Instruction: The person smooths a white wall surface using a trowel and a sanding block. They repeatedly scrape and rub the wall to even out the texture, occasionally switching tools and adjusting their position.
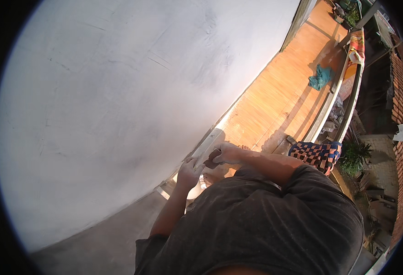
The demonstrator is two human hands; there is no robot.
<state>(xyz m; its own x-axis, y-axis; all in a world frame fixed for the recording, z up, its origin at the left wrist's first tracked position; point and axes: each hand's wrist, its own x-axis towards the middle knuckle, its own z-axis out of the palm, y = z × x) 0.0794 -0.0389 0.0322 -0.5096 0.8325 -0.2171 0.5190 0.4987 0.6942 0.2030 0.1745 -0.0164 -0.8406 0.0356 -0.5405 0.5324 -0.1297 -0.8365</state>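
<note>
In front of my body, close to the white wall [128, 101], my two hands are near each other. My right hand [227, 153] is closed on a folded dark red-brown piece of sandpaper [212, 159]. My left hand [189, 175] is a little to the left and nearer, beside the wall's lower edge. Its fingers are bent together and point toward the sandpaper; what they hold, if anything, is too small to make out. Pale dust covers the fingers of both hands. The wall has grey smears and fine scratches.
An orange tiled floor [261, 110] runs along the wall, with a teal cloth [320, 77] lying on it. On the right, a railing [323, 119] bounds the floor, with a checkered woven mat [317, 155] by it. Part of a white bucket [195, 190] shows below my left hand.
</note>
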